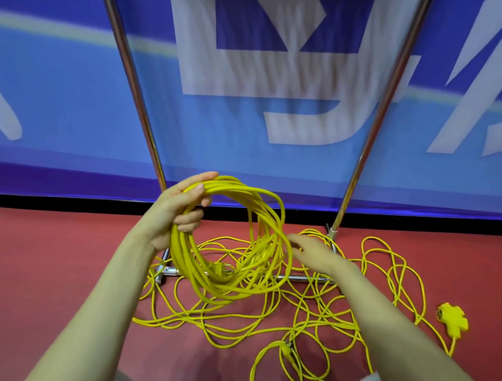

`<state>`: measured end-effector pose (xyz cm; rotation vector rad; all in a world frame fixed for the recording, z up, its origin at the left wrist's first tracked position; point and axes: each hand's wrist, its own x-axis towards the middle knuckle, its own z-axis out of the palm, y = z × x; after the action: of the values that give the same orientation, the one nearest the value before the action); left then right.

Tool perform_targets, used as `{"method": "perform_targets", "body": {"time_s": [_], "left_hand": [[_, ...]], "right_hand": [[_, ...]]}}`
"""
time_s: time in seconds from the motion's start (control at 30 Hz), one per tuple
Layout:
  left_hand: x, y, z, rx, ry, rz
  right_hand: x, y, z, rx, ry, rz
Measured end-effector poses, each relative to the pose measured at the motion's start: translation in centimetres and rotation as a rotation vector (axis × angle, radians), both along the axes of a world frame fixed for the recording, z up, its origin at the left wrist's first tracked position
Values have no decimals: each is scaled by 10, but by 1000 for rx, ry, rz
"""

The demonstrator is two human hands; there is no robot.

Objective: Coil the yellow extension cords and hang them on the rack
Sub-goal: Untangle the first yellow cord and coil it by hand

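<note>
Hanging upright in the air at the middle of the view, a coil of yellow extension cord [186,269] makes a ring of many loops. The left hand [179,205] grips the coil at its ten o'clock, fingers curled round the bundled strands and thumb laid over the top. The right hand [314,251] reaches in at the coil's three o'clock, its fingers stretched towards the outermost loop. The hand is blurred, so it cannot be told whether it pinches a strand or only touches it.

Below the coil, from its five o'clock to its seven o'clock, loose yellow cord [309,315] lies tangled on the red floor [44,249]. A yellow plug [286,351] rests among the loops at five o'clock. A yellow socket block [451,319] lies apart at four o'clock of the view.

Behind the coil stands the metal rack [382,110]. Its two shiny posts rise towards eleven and one o'clock, and its base bar lies on the floor under the tangle. A blue banner [71,86] with large white shapes fills the view from nine through twelve to three o'clock.
</note>
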<state>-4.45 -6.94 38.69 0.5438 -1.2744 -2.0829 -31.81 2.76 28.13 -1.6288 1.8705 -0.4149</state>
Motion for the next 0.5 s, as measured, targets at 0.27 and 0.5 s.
{"method": "perform_targets", "body": {"time_s": [0.27,0.5], "left_hand": [[-11,7,-20,-134,-382,147],[-34,19,-62,-188,-603,163]], "right_hand": [[-7,-12,51,-404,-759,-552],[17,-19,65,-392,-1017,-563]]}}
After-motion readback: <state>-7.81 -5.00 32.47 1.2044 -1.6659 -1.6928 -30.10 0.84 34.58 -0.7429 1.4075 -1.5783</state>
